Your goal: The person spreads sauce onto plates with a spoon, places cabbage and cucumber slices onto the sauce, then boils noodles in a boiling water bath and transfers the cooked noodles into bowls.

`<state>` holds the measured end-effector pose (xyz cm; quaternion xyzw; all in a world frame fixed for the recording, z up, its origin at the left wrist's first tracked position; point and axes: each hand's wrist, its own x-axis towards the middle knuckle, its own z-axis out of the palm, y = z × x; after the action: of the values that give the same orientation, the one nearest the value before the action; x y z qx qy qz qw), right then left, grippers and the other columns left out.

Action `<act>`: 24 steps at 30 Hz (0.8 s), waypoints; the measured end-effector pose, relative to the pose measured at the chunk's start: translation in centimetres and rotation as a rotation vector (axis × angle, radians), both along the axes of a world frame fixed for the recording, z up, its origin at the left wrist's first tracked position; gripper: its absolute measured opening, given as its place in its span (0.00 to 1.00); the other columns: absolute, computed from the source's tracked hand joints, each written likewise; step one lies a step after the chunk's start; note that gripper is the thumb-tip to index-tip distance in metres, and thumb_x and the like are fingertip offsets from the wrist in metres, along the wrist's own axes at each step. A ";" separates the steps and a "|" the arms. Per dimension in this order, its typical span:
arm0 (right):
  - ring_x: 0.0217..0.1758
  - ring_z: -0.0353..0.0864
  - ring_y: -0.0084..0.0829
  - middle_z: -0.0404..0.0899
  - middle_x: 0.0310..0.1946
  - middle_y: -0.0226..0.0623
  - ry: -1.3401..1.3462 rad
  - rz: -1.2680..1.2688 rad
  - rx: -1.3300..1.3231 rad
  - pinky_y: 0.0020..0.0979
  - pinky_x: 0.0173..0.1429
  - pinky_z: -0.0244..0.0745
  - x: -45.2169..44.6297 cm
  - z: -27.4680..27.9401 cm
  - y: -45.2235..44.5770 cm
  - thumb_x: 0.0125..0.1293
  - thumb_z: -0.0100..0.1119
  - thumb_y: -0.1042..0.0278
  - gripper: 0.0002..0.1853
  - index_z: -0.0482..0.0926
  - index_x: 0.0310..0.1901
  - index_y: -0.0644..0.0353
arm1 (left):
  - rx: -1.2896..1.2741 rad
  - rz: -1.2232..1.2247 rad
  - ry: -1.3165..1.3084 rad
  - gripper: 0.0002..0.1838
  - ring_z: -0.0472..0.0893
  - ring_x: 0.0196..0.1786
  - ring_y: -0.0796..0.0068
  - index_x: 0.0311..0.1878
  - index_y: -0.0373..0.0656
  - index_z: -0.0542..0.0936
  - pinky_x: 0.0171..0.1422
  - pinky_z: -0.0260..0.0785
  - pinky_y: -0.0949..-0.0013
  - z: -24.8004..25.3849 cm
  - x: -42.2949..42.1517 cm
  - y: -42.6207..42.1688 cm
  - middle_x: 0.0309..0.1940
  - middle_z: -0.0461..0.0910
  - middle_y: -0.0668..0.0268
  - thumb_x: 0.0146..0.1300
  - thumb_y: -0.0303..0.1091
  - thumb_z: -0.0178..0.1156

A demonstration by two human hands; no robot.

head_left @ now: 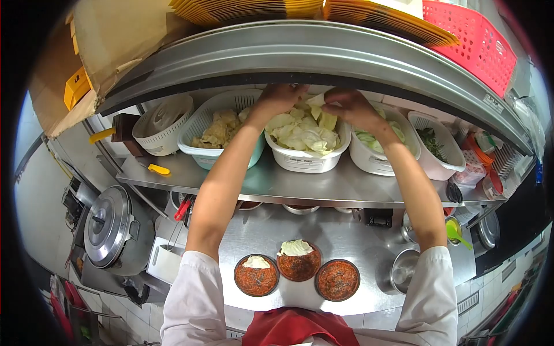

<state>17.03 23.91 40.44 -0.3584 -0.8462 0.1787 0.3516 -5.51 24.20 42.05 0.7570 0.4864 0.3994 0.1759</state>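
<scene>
Both my arms reach up to the steel shelf, over a white basket (303,163) of torn cabbage leaves (303,135). At the basket's right side, my right hand (353,108) is closed with a pale cabbage leaf (317,102) at its fingertips. My left hand (281,98) is at the basket's back left, its fingers partly hidden under the upper shelf edge. Below on the steel counter sit three round dark dishes of red sauce. Pale pieces of leaf lie on the left dish (255,281) and the middle dish (299,266); the right dish (337,280) shows only sauce.
A pale green basket (219,155) of beige food stands left of the cabbage. To its right are a basket of pale green slices (378,164) and one of leafy greens (433,167). The upper shelf (311,55) overhangs them. A lidded pot (109,225) stands far left.
</scene>
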 end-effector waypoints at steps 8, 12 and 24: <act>0.47 0.77 0.45 0.76 0.54 0.40 -0.151 0.018 0.388 0.39 0.53 0.73 0.2 -0.3 -2.0 0.58 0.59 0.72 0.13 0.84 0.45 0.54 | -0.189 -0.196 -0.290 0.17 0.83 0.36 0.72 0.50 0.44 0.82 0.41 0.74 0.67 -1.6 0.2 0.5 0.37 0.84 0.65 0.57 0.34 0.62; 0.43 0.80 0.40 0.80 0.43 0.38 -0.464 -0.298 0.417 0.35 0.51 0.75 0.3 -2.1 -1.3 0.58 0.61 0.68 0.15 0.83 0.48 0.52 | 0.161 0.213 0.207 0.17 0.84 0.37 0.64 0.47 0.40 0.81 0.40 0.74 0.65 -0.9 0.3 0.5 0.37 0.84 0.58 0.52 0.28 0.61; 0.44 0.81 0.37 0.81 0.36 0.42 -0.655 -0.239 0.205 0.37 0.51 0.74 0.3 0.5 -1.4 0.53 0.62 0.61 0.12 0.80 0.35 0.58 | 0.194 -0.056 0.089 0.17 0.82 0.46 0.59 0.46 0.38 0.79 0.52 0.72 0.64 -0.9 -0.9 0.1 0.42 0.83 0.55 0.50 0.26 0.60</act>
<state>17.33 22.48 40.96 -0.4558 -0.8796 -0.0735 0.1144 -6.39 24.30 41.15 0.8008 0.4314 0.4054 0.0909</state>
